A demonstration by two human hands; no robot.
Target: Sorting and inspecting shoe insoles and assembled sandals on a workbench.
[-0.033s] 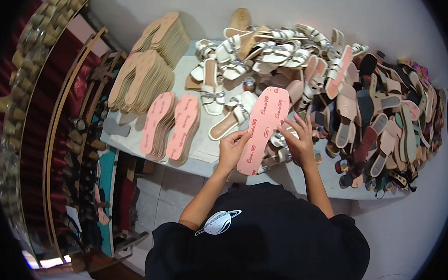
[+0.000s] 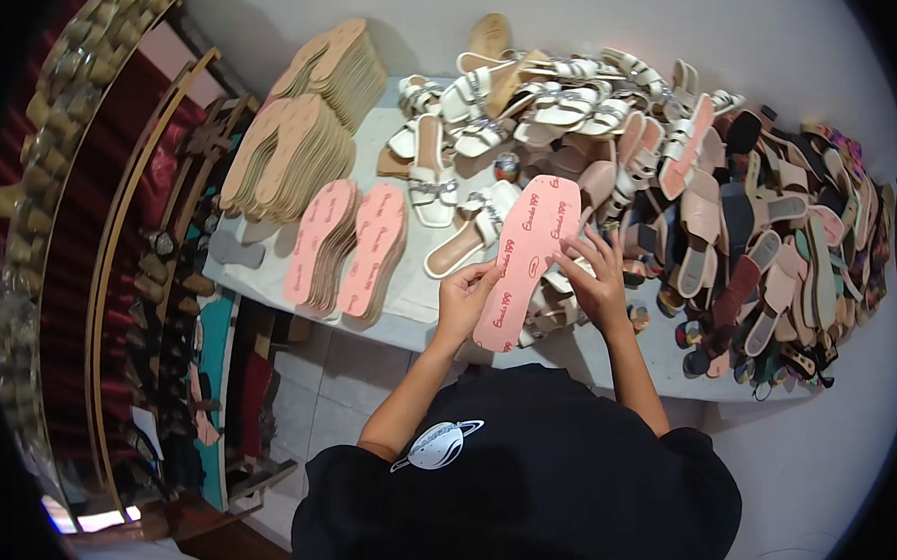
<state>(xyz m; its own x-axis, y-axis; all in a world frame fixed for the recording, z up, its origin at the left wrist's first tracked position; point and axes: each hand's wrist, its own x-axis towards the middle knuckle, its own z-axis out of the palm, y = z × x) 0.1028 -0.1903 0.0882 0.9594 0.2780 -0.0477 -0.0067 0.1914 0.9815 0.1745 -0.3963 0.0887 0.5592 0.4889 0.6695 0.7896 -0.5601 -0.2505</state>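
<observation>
A flat pink insole [image 2: 528,266] with red print is held up in front of me, tilted, its rounded wide end away from me. My left hand [image 2: 466,301] pinches its left edge, thumb on the printed face. At the opposite edge, the fingertips of my right hand [image 2: 599,283] touch the insole while the fingers stay spread and raised. Two stacks of similar pink insoles, a left stack [image 2: 323,230] and a right stack [image 2: 375,238], lie to the left on the table. White sandals [image 2: 486,223] lie just beyond my hands.
Tall stacks of beige insoles [image 2: 298,151] stand at the table's back left. A large heap of mixed sandals [image 2: 757,236] covers its right side. Shelves of heels and shoe parts [image 2: 157,263] run along the left. A grey sole piece [image 2: 237,251] lies near the table's left edge.
The table and its contents have shifted very slightly in the picture. My hands and the insole keep almost the same place and hold.
</observation>
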